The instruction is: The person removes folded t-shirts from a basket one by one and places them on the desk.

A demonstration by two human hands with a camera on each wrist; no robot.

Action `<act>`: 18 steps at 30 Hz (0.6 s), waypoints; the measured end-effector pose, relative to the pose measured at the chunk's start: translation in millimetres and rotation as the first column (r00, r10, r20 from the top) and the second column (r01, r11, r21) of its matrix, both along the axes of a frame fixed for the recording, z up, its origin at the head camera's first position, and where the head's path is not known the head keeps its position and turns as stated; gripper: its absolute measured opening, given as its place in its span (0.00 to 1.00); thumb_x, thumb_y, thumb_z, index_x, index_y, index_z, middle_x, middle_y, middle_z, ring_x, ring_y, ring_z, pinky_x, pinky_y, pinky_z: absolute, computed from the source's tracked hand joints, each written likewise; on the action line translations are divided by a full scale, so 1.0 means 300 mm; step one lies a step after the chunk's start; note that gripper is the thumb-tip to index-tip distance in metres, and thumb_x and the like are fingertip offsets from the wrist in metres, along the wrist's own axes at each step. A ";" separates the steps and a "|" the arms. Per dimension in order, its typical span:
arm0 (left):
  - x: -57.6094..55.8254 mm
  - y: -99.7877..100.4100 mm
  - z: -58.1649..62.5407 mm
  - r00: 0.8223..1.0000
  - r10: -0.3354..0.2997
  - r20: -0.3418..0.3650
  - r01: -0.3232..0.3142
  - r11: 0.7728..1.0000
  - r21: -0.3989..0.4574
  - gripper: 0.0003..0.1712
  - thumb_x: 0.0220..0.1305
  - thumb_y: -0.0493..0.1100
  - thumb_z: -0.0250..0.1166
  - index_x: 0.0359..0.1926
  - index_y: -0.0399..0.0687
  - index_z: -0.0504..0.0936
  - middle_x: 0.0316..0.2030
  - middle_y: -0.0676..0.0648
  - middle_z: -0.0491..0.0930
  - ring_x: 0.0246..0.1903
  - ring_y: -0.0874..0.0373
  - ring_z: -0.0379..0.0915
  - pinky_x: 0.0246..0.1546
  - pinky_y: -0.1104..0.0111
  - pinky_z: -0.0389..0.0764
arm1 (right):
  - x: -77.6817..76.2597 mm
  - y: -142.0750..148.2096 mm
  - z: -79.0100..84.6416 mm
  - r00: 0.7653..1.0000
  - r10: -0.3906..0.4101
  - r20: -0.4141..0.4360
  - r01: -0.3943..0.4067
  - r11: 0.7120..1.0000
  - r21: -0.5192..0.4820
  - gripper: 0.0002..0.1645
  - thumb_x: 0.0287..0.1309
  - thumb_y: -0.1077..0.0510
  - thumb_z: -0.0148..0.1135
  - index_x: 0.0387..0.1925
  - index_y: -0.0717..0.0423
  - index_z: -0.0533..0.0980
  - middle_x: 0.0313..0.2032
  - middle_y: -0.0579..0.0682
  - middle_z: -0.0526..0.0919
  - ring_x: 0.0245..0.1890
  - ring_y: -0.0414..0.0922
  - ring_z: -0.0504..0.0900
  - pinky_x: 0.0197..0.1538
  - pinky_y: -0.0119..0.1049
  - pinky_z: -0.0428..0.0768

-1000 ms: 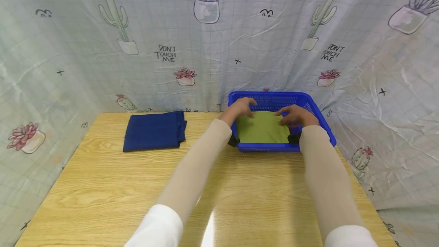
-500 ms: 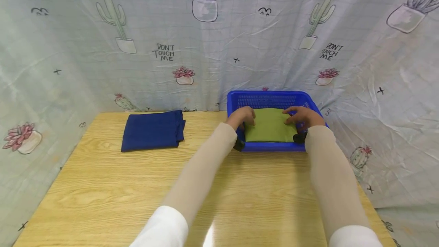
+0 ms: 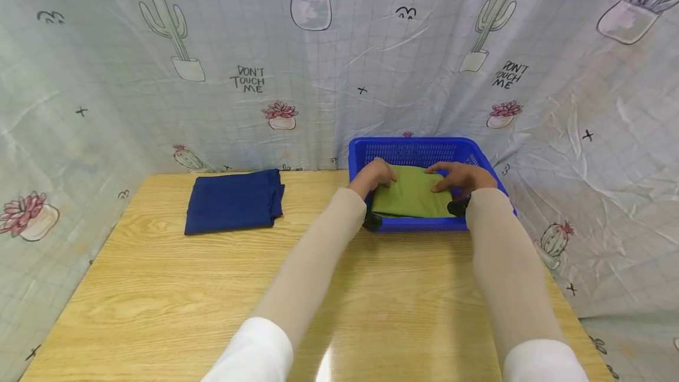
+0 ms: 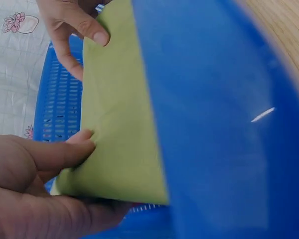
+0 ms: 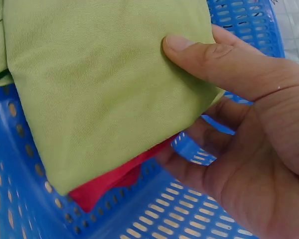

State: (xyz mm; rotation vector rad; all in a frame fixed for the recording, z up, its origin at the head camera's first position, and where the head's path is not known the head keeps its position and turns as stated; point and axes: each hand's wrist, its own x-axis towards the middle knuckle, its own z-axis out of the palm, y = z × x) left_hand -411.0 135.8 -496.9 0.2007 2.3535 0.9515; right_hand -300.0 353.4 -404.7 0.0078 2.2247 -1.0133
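A folded green cloth [image 3: 412,193] lies inside the blue plastic basket [image 3: 419,226]. My left hand [image 3: 374,175] grips its left end; in the left wrist view the thumb lies over the cloth and other fingers reach underneath. At the opposite end, my right hand [image 3: 464,177] holds the edge, its thumb [image 5: 209,59] on top and its fingers around the side and below. A piece of red cloth [image 5: 114,183] peeks out beneath the green one in the right wrist view; most of it is hidden.
A folded navy cloth [image 3: 230,202] rests on the wooden table [image 3: 212,299], left of the basket. Behind the table and along both sides hangs a cactus-print curtain [image 3: 307,75]; the basket stands close to it at the back right.
Both hands have come down from above the green cloth and taken hold of its two ends. The cloth shifted right, then slightly back left. The navy cloth stayed put.
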 end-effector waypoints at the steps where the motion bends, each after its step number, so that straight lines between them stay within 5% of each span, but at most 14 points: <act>1: -0.002 -0.004 0.001 1.000 0.023 0.000 -0.023 0.999 0.024 0.20 0.64 0.28 0.67 0.49 0.55 0.91 0.67 0.53 0.73 0.61 0.60 0.71 0.47 0.69 0.80 | -0.002 -0.003 -0.001 1.000 -0.007 -0.017 0.006 1.000 -0.015 0.41 0.71 0.61 0.62 0.78 0.54 0.55 0.78 0.67 0.33 0.74 0.72 0.46 0.65 0.68 0.68; 8: 0.212 -0.065 0.258 0.972 0.214 0.096 -0.227 0.962 0.151 0.23 0.72 0.38 0.62 0.65 0.42 0.76 0.61 0.44 0.74 0.41 0.57 0.68 0.39 0.64 0.74 | -0.016 -0.003 -0.005 0.972 -0.022 -0.236 0.026 1.000 0.013 0.35 0.65 0.63 0.68 0.71 0.62 0.69 0.77 0.68 0.49 0.76 0.67 0.46 0.72 0.62 0.59; 12: 0.258 -0.088 0.301 0.970 0.230 0.078 -0.241 0.946 0.217 0.11 0.73 0.39 0.63 0.51 0.38 0.78 0.58 0.44 0.74 0.38 0.57 0.65 0.38 0.64 0.72 | -0.016 -0.009 0.012 0.972 -0.022 -0.235 0.031 0.999 0.035 0.34 0.65 0.63 0.67 0.71 0.63 0.69 0.77 0.69 0.49 0.76 0.67 0.49 0.71 0.62 0.60; 18: 0.289 -0.089 0.322 0.985 0.095 -0.142 -0.088 0.995 0.054 0.15 0.75 0.37 0.56 0.56 0.35 0.79 0.68 0.43 0.70 0.33 0.56 0.61 0.30 0.67 0.67 | -0.017 -0.027 0.009 0.985 -0.037 -0.171 0.040 0.999 0.011 0.37 0.67 0.63 0.65 0.74 0.61 0.65 0.77 0.67 0.50 0.74 0.64 0.57 0.71 0.60 0.63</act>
